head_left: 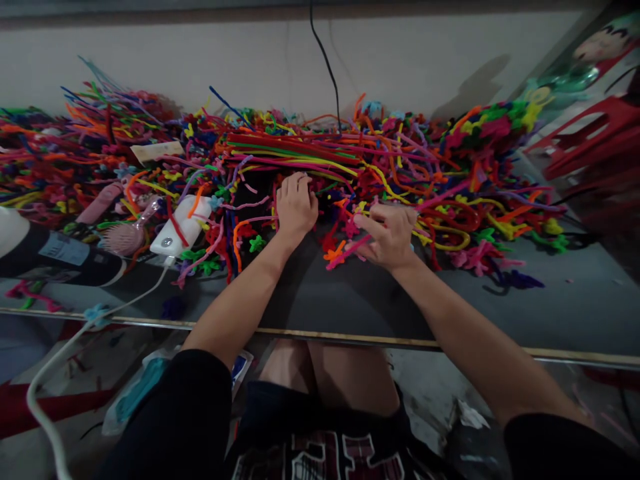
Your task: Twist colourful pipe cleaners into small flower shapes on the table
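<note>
A wide heap of coloured pipe cleaners (300, 148) lies across the dark table, some straight and some bent into small flower shapes. My left hand (297, 208) reaches into the near side of this heap, fingers together and curled down; whatever is under the fingertips is hidden. To its right, my right hand (389, 233) is closed in a pinch around a pink pipe cleaner (342, 259), whose end sticks out toward the lower left. Beside that end is an orange flower-shaped piece (334, 252). A green flower piece (257, 243) lies left of my left wrist.
On the left are a white power bank (181, 227) with a cable, a pink hairbrush (125, 237) and a dark bottle (65, 253) on its side. A black cord (327, 63) hangs down the back wall. Red plastic chairs (593, 133) stand at right.
</note>
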`<state>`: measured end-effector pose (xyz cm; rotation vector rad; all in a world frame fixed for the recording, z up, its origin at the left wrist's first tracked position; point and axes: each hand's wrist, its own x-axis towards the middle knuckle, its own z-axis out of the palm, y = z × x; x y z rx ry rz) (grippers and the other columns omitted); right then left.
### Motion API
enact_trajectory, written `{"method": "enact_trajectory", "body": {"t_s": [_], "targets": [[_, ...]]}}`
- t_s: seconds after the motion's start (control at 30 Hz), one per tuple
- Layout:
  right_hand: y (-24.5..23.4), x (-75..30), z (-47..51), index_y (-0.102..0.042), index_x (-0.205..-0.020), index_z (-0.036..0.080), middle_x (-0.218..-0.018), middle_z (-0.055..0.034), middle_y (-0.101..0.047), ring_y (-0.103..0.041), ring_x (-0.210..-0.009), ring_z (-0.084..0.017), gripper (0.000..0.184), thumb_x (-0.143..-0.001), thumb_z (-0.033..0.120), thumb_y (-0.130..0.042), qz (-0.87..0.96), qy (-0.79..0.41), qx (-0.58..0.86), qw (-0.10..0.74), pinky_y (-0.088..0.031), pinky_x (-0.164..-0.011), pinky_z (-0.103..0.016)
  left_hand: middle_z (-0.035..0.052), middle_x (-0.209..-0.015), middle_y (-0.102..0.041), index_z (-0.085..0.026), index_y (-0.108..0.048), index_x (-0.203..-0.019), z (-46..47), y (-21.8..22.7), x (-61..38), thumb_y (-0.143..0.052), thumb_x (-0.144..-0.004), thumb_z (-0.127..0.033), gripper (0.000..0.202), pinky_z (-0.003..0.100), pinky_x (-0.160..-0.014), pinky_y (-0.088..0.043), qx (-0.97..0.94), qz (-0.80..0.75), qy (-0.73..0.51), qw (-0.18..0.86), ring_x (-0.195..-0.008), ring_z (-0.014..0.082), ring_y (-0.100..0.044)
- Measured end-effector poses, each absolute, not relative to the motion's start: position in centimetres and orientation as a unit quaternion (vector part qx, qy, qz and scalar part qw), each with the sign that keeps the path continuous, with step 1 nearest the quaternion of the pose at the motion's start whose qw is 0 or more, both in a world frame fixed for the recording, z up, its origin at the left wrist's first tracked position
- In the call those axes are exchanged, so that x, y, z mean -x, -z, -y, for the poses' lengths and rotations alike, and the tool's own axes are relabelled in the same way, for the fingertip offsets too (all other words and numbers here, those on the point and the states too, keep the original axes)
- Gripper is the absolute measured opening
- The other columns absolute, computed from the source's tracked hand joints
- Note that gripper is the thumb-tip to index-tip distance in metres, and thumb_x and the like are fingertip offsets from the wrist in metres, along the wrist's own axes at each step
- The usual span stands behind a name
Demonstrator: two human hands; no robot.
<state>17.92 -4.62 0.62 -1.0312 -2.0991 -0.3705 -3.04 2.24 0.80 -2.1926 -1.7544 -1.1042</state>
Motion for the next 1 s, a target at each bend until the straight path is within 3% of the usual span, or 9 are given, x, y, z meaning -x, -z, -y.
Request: {"method": "enact_trajectory", "body": {"t_s": [0.07, 0.23, 0.43, 0.57, 0.67, 0.77, 0.9, 1.0], "targets": [[-1.2, -17.5, 4.4, -0.066, -0.118, 0.035, -0.104, -0.0078, -0.063, -0.056, -0.099, -0.026, 0.060, -0.083, 0.074, -0.039, 0.811, 0.146, 0.445, 0.350, -0.036, -0.088, -0.041, 0.0136, -0.125, -0.059, -0.020, -0.057, -0.115, -2.4, -0.8, 3.3, -0.040, -0.090, -0.029, 0.032, 0.048, -0.104, -0.040, 0.706, 0.604, 0.364, 0.072, -0.123, 0.0293, -0.049], [-1.5, -17.0, 3.4, -0.068, -0.116, 0.030, -0.097, -0.0064, -0.066, -0.056, -0.088, -0.021, 0.046, -0.095, 0.055, -0.035, 0.825, 0.118, 0.464, 0.301, -0.033, -0.078, -0.037, 0.0200, -0.119, -0.060, -0.015, -0.057, -0.111, -2.4, -0.8, 3.8, -0.042, -0.087, -0.031, 0.032, 0.057, -0.101, -0.038, 0.655, 0.664, 0.348, 0.093, -0.120, 0.0353, -0.050], [-1.1, -16.9, 3.1, -0.073, -0.097, 0.026, -0.088, -0.0050, -0.069, -0.058, -0.087, -0.021, 0.043, -0.095, 0.053, -0.040, 0.818, 0.072, 0.476, 0.313, -0.032, -0.078, -0.037, 0.0194, -0.122, -0.059, -0.016, -0.056, -0.114, -2.9, -0.6, 4.5, -0.039, -0.088, -0.032, 0.035, 0.053, -0.103, -0.038, 0.658, 0.655, 0.358, 0.098, -0.122, 0.0335, -0.049], [-0.8, -16.8, 3.2, -0.072, -0.100, 0.027, -0.086, -0.0039, -0.070, -0.058, -0.087, -0.021, 0.040, -0.094, 0.053, -0.042, 0.796, 0.058, 0.502, 0.334, -0.032, -0.081, -0.038, 0.0154, -0.123, -0.060, -0.019, -0.057, -0.115, -2.4, -1.1, 4.0, -0.035, -0.091, -0.031, 0.035, 0.052, -0.108, -0.034, 0.699, 0.616, 0.354, 0.077, -0.126, 0.0306, -0.048], [-0.7, -16.8, 3.2, -0.072, -0.101, 0.027, -0.088, -0.0045, -0.069, -0.059, -0.089, -0.022, 0.038, -0.094, 0.051, -0.043, 0.787, 0.054, 0.510, 0.342, -0.034, -0.083, -0.039, 0.0165, -0.135, -0.053, -0.019, -0.053, -0.123, -1.8, -1.6, 3.6, -0.037, -0.090, -0.034, 0.039, 0.054, -0.110, -0.032, 0.678, 0.636, 0.363, 0.065, -0.135, 0.0318, -0.039], [-0.5, -16.9, 3.1, -0.072, -0.101, 0.025, -0.089, -0.0055, -0.068, -0.060, -0.091, -0.023, 0.035, -0.094, 0.048, -0.045, 0.785, 0.043, 0.508, 0.350, -0.036, -0.085, -0.039, 0.0180, -0.135, -0.052, -0.018, -0.052, -0.124, -1.6, -1.6, 3.9, -0.037, -0.090, -0.034, 0.040, 0.053, -0.109, -0.034, 0.674, 0.649, 0.352, 0.026, -0.136, 0.0319, -0.039], [-0.2, -17.0, 2.9, -0.071, -0.102, 0.025, -0.094, -0.0066, -0.068, -0.060, -0.094, -0.023, 0.031, -0.095, 0.043, -0.047, 0.792, -0.006, 0.489, 0.366, -0.041, -0.085, -0.039, 0.0208, -0.135, -0.051, -0.016, -0.052, -0.123, -1.8, -1.4, 4.6, -0.039, -0.089, -0.035, 0.042, 0.061, -0.110, -0.029, 0.654, 0.663, 0.363, 0.028, -0.135, 0.0346, -0.038], [0.1, -17.0, 2.8, -0.071, -0.100, 0.023, -0.096, -0.0074, -0.068, -0.061, -0.095, -0.022, 0.031, -0.095, 0.042, -0.047, 0.793, -0.028, 0.477, 0.378, -0.043, -0.085, -0.038, 0.0179, -0.137, -0.051, -0.018, -0.054, -0.120, -1.9, -1.2, 4.6, -0.041, -0.089, -0.036, 0.038, 0.062, -0.109, -0.030, 0.667, 0.647, 0.365, 0.053, -0.136, 0.0338, -0.036]]}}
